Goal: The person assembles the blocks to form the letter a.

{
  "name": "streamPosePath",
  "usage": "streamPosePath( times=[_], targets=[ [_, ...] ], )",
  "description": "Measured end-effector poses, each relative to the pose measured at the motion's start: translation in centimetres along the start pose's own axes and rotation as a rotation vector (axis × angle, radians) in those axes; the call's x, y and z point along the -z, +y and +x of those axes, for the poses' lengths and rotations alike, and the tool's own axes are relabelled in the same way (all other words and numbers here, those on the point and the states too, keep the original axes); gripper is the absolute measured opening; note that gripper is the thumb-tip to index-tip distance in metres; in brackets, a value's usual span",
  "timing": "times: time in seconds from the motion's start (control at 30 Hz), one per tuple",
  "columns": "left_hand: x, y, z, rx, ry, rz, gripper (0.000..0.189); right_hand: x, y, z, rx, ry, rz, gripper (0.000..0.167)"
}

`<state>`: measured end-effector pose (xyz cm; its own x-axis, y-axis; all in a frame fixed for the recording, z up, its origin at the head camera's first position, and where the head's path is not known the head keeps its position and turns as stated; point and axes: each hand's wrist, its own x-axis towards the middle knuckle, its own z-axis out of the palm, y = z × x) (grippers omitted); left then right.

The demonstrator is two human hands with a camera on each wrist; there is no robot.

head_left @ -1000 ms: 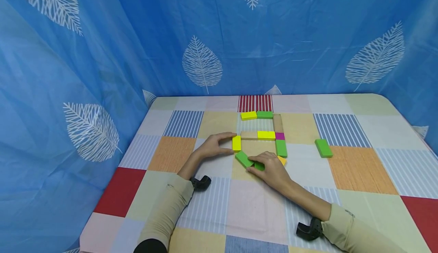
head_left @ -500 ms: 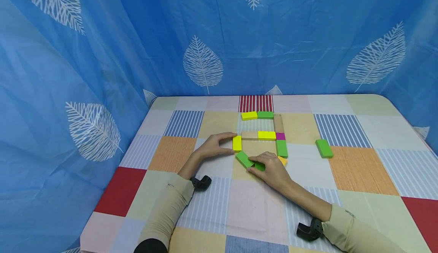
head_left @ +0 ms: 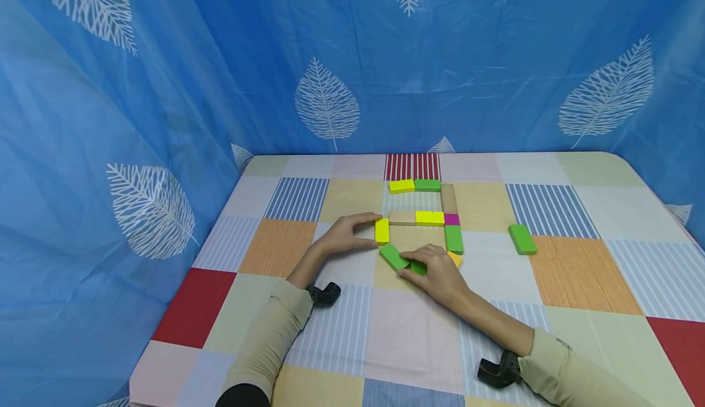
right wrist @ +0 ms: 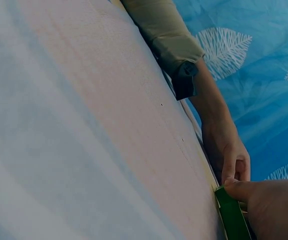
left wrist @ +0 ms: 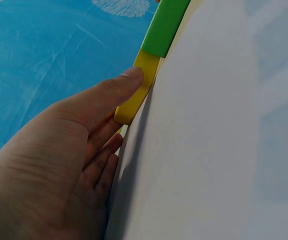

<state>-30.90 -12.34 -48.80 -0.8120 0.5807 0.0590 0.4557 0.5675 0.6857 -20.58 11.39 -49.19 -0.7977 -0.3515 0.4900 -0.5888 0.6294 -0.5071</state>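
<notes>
In the head view my left hand [head_left: 343, 235] pinches a yellow block [head_left: 382, 231] between thumb and fingers; the left wrist view shows the thumb on that yellow block [left wrist: 139, 95]. A slanted green block [head_left: 393, 256] lies just below it. My right hand [head_left: 437, 272] holds a second green block [head_left: 418, 267] by thumb and index finger, mostly hidden under the hand, beside the slanted one. An orange-yellow block [head_left: 455, 258] peeks out behind the right hand. Thumb and green block [right wrist: 232, 215] meet at the bottom of the right wrist view.
Farther back, more flat blocks form an angular line: yellow [head_left: 401, 186], green [head_left: 427, 185], plain wood [head_left: 448, 199], purple [head_left: 451, 219], yellow [head_left: 429, 218], wood [head_left: 402, 218] and green [head_left: 454, 239]. A loose green block [head_left: 522, 239] lies right on the patchwork cloth [head_left: 413, 327].
</notes>
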Motion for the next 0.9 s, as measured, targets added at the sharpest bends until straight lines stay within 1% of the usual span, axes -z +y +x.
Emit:
streamPosePath(
  times=[0.13,0.23,0.37,0.5,0.6,0.73,0.9],
  targets=[
    [-0.1,-0.1,0.0,0.005,-0.002,0.002,0.065,0.1,0.0,0.0,0.000,-0.004,0.006,0.041],
    [-0.1,-0.1,0.0,0.009,0.001,-0.003,0.065,0.5,0.2,-0.1,0.002,-0.023,0.017,0.046],
    [-0.1,-0.1,0.1,0.006,0.002,-0.011,0.064,1.7,0.7,-0.1,0.017,-0.066,0.020,0.052],
    [-0.1,-0.1,0.1,-0.004,-0.001,-0.010,0.064,3.3,1.8,-0.5,0.042,-0.087,0.024,0.056],
    [-0.1,-0.1,0.2,-0.003,0.004,-0.013,0.064,4.0,2.8,-0.8,0.062,-0.112,0.040,0.055],
    [-0.1,-0.2,0.2,0.008,0.010,-0.021,0.064,4.2,3.7,-1.1,0.089,-0.161,0.054,0.050],
    [-0.2,-0.3,0.3,0.002,0.004,-0.020,0.064,4.0,4.1,-1.2,0.124,-0.155,0.041,0.043]
  ],
)
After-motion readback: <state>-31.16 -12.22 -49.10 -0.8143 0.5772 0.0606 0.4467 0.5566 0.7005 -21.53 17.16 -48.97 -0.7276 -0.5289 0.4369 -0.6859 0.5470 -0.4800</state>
